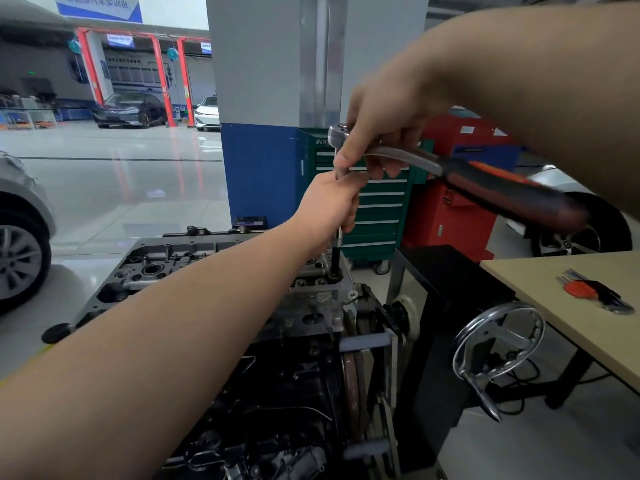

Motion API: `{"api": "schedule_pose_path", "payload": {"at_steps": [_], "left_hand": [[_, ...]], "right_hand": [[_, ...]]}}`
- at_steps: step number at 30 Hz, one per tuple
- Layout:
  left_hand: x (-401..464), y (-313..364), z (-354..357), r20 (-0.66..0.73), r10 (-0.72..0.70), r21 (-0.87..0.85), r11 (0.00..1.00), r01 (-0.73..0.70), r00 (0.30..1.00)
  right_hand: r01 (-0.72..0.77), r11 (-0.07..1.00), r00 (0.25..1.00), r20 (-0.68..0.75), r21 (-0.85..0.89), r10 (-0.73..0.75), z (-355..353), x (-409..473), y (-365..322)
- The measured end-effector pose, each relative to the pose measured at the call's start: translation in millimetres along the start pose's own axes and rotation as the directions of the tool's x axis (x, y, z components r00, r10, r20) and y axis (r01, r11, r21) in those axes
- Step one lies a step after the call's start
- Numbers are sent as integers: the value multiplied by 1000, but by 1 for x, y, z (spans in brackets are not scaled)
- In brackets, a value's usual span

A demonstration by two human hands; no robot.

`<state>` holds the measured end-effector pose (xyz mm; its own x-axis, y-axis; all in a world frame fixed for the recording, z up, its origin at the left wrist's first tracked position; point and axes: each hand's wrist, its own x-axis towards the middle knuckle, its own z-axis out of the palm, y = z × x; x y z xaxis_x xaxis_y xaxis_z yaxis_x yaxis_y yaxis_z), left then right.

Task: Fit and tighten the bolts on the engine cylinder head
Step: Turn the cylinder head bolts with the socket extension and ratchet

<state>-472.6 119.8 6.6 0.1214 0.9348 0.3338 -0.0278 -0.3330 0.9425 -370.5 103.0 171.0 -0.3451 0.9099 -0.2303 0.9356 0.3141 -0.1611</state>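
Note:
The grey engine cylinder head (166,261) sits on top of the dark engine block, mounted on a stand. A long extension bar with a black socket (335,259) stands upright in a bolt hole at the head's right end. My left hand (329,206) grips the bar's upper part. My right hand (381,126) holds the ratchet wrench (398,154) near its chrome head, on top of the bar. The wrench's black and orange handle (512,192) points right, blurred. The bolt under the socket is hidden.
A chrome handwheel (498,341) of the engine stand sticks out at the right. A beige table (588,306) carries a set of hex keys (595,294). Behind stand a green tool cabinet (377,216), a red cabinet (450,220), a blue and grey pillar and parked cars.

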Motion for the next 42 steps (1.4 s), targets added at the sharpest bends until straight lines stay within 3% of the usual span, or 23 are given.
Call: {"api": "schedule_pose_path", "payload": {"at_steps": [4, 9, 11, 15, 22, 29, 35, 42], "left_hand": [[-2, -1, -4, 17, -3, -12, 1000, 3, 1000], [-3, -1, 0, -18, 1, 29, 1000, -1, 1000], [-2, -3, 0, -57, 2, 9, 1000, -1, 998], [2, -6, 0, -114, -3, -21, 1000, 1, 994], [2, -9, 1, -93, 23, -9, 1000, -24, 995], [-1, -8, -1, -43, 11, -26, 1000, -12, 999], [-2, -7, 0, -57, -2, -41, 999, -1, 998], [-3, -8, 0, -59, 0, -51, 999, -3, 998]], "right_hand": [[41, 996, 998, -38, -75, -44, -3, 6, 0], [117, 925, 963, -187, -362, -195, 2, 7, 5], [160, 933, 948, -213, -324, -236, 4, 5, 10], [235, 968, 906, -342, -84, -250, 9, 4, 22], [213, 944, 766, -556, -253, -322, 39, -7, 38], [177, 949, 779, -552, -261, -297, 42, -19, 28], [135, 936, 638, -694, -325, -333, 51, -17, 28], [87, 923, 613, -711, -374, -346, 57, -21, 27]]}}
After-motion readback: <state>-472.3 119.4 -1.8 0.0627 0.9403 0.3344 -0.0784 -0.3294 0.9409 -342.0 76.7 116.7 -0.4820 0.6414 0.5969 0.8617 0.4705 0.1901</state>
